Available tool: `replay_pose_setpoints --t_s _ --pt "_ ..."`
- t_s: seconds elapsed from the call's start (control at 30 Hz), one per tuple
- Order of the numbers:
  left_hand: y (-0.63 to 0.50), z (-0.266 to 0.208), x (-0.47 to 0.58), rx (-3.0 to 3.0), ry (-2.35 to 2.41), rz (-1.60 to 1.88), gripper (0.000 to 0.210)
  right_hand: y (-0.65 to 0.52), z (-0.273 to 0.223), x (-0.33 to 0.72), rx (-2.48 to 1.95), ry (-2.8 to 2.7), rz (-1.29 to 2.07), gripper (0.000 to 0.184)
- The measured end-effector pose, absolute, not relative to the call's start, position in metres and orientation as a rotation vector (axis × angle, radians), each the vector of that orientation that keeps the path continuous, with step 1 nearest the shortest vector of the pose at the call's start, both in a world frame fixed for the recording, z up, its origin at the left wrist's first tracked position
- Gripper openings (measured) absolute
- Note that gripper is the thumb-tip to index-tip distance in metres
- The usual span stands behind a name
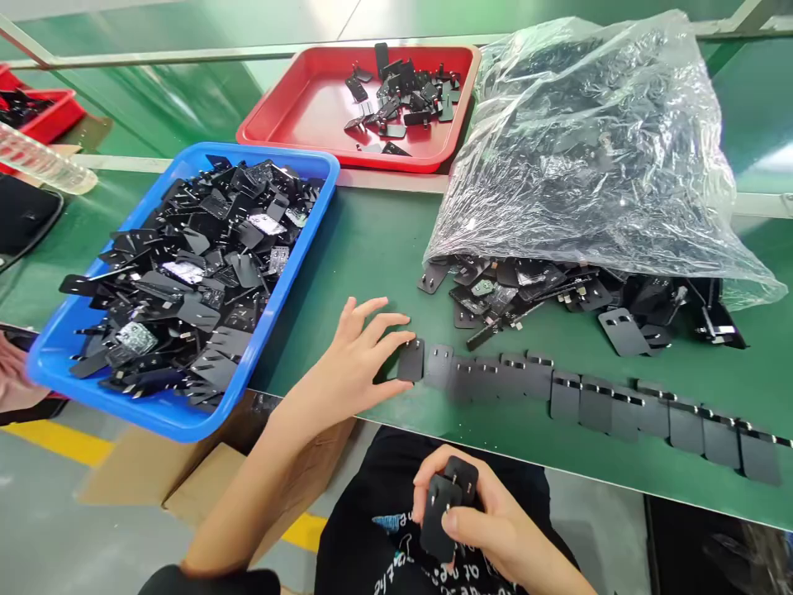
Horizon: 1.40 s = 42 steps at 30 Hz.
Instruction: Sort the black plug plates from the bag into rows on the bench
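My left hand (pixel 356 364) is over the green table with its fingers spread. Its thumb and index fingertips touch the left edge of a flat black pronged plate (pixel 410 361), which lies at the left end of a row. This row of overlapping black plates (pixel 595 403) runs to the right along the front of the table, with small metal pins along the upper edges. Above my lap, my right hand (pixel 489 516) is closed around a few black pronged plates (pixel 441 512), with the thumb pressed on the front one.
A blue tray (pixel 331 194) heaped with black parts stands at left. Behind it, a red tray (pixel 278 107) holds more. At right, a clear plastic bag (pixel 588 157) spills black parts (pixel 496 289) forward. A clear bottle (pixel 46 161) lies far left; a cardboard box (pixel 204 487) is below.
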State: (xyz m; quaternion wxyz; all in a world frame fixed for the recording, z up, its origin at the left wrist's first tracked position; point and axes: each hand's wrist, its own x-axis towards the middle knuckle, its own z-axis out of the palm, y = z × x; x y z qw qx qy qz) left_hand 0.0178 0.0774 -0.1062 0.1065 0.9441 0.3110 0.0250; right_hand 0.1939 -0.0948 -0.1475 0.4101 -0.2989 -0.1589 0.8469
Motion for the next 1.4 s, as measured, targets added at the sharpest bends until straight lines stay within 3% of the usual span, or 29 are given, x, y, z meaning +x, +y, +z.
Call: replay_pose_setpoints --t_s 0.13,0.3,0.6,0.73,0.83,0.97,1.17,1.4 --pt "0.049 -0.085 0.012 2.742 1.0 0.149 0.038 -0.094 -0.147 0.197 -0.761 -0.405 2.106 0.036" --pt "-0.001 -0.065 0.02 2.696 0.76 0.145 0.036 -0.088 -0.138 0.2 -0.877 -0.524 2.043 0.042" --pt "-0.02 -0.071 0.041 2.716 0.743 0.007 0.034 -0.083 -0.134 0.196 -1.054 -0.68 1.897 0.016" --pt "0.012 -0.074 0.033 2.485 0.683 -0.041 0.054 -0.093 -0.146 0.198 -0.971 -0.402 1.93 0.036" --pt "0.042 -0.08 0.033 2.389 0.572 0.02 0.074 -0.098 -0.147 0.207 -0.928 -0.335 1.957 0.038" --pt "0.057 -0.091 0.053 2.688 0.766 0.097 0.055 -0.103 -0.147 0.222 -0.874 -0.376 2.002 0.033" --pt "0.055 -0.112 0.068 2.838 0.749 0.075 0.047 -0.108 -0.154 0.231 -0.861 -0.341 2.031 0.034" --pt "0.014 -0.072 0.056 2.653 0.758 0.203 0.028 -0.108 -0.155 0.228 -0.867 -0.261 2.01 0.037"
